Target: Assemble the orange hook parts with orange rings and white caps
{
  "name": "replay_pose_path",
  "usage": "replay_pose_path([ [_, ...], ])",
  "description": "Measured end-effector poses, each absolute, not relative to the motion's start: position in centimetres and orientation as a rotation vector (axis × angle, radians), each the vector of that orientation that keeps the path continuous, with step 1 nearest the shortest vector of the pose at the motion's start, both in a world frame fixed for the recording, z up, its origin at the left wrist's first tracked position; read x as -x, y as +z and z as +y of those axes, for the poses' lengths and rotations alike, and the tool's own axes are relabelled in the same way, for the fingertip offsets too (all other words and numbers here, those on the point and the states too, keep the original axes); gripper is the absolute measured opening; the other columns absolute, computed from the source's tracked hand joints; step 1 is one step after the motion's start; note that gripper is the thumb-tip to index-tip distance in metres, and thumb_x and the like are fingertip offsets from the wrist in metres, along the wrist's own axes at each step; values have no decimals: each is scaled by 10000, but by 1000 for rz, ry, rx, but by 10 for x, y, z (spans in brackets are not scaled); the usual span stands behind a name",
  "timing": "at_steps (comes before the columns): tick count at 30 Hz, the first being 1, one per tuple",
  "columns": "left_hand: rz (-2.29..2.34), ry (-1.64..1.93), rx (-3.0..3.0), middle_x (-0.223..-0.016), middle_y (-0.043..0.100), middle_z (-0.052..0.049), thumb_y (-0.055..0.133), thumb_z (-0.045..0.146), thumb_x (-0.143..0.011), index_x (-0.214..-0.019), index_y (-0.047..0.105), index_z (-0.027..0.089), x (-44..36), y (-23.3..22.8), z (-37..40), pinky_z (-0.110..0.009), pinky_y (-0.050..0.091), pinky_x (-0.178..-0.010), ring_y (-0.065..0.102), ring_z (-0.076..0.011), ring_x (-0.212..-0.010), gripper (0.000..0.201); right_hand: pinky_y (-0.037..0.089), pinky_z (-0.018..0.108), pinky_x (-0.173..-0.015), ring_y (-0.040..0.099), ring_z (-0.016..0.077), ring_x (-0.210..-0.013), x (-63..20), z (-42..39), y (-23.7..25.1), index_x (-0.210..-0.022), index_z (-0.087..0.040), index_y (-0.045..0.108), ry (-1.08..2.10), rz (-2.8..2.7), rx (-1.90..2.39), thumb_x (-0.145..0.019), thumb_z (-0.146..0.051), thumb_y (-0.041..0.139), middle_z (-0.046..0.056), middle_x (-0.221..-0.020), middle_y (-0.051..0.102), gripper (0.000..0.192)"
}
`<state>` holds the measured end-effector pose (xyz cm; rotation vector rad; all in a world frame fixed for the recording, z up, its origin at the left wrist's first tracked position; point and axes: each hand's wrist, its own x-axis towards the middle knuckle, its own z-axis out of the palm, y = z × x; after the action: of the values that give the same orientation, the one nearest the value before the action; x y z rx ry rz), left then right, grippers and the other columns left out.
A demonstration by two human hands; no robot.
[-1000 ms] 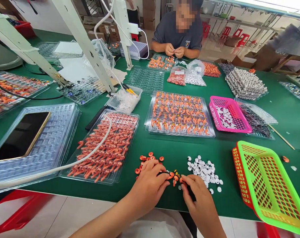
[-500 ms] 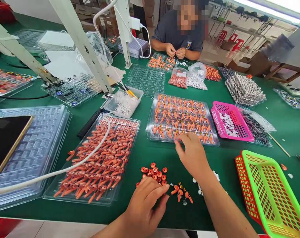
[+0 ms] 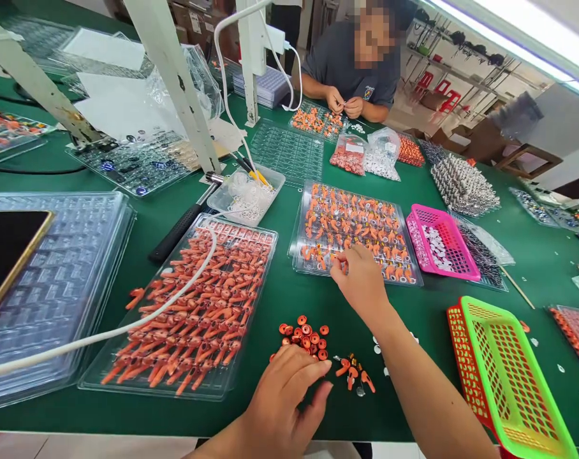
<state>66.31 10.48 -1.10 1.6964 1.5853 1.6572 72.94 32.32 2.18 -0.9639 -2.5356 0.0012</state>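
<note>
My right hand (image 3: 363, 284) is over the near edge of a clear tray (image 3: 296, 258) filled with rows of small orange curved parts (image 3: 342, 223). Its thumb and fingertips are pinched together, and whatever lies between them is hidden. My left hand (image 3: 287, 395) hovers low or rests beside a heap of round orange caps (image 3: 307, 335), thumb apart from the fingers, with nothing visible in its grasp. Just right of it lie a few loose orange pieces (image 3: 351, 370) with brass-coloured bits. White discs (image 3: 377, 349) are partly covered by my right forearm.
A tray of orange stem-shaped pieces (image 3: 189, 306) lies left, crossed by a white cable (image 3: 141, 322). A pink basket (image 3: 466, 255) holds white parts; a green basket (image 3: 523, 382) sits in a red one. A hammer (image 3: 177, 233) lies near a plastic tub (image 3: 275, 182). A co-worker (image 3: 351, 70) sits opposite.
The camera view has shifted slightly. My right hand has moved a little inward over the tray's near edge, its fingers more curled. My left hand stays by the caps, its thumb slightly farther from the fingers.
</note>
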Motion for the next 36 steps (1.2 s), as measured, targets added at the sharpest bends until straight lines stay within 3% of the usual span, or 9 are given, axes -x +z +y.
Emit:
replay_pose_path([
  [3,1606,1688,-1542,-1026,691,-112,552,89,-884,-1258,558,223,-662,-11,103,-378,566,-850,660,-225,-937,398,479,355,-682,566,230,-777,-743,298,38,-831,-191,596,15,-2434,760,-924,-160,506,68,-794,586,133],
  [7,1415,1699,-998,-1089,665,-111,509,230,-971,-1284,565,236,-657,-4,105,-311,600,-792,675,-199,-954,318,492,333,-679,571,194,-764,-772,252,56,-989,-220,594,110,-2425,548,-922,-115,578,47,-843,600,126],
  [13,1152,1546,-459,-987,693,-78,719,445,-837,-1134,679,190,-652,6,112,-280,584,-752,668,-185,-874,393,468,337,-634,541,187,-717,-801,214,51,-1052,-198,581,148,-2485,480,-918,-105,606,55,-850,579,165],
  [24,1165,1447,-393,-815,668,-26,769,391,-777,-919,713,176,-659,9,111,-178,447,-515,599,-126,-695,263,479,353,-628,543,203,-734,-814,195,37,-1070,-157,585,188,-2497,438,-898,-83,625,87,-867,592,191],
  [30,1211,1413,-515,-711,612,2,693,322,-828,-806,666,145,-665,18,111,-193,444,-590,519,-94,-632,180,488,348,-624,571,199,-748,-816,181,24,-1037,-161,613,337,-2319,493,-897,-71,610,78,-859,602,166],
  [36,1223,1357,-520,-684,623,2,692,306,-833,-795,684,137,-672,18,111,-193,448,-618,512,-92,-629,173,495,346,-687,572,192,-794,-823,163,14,-982,-202,626,803,-2073,778,-885,-68,596,52,-867,587,168],
])
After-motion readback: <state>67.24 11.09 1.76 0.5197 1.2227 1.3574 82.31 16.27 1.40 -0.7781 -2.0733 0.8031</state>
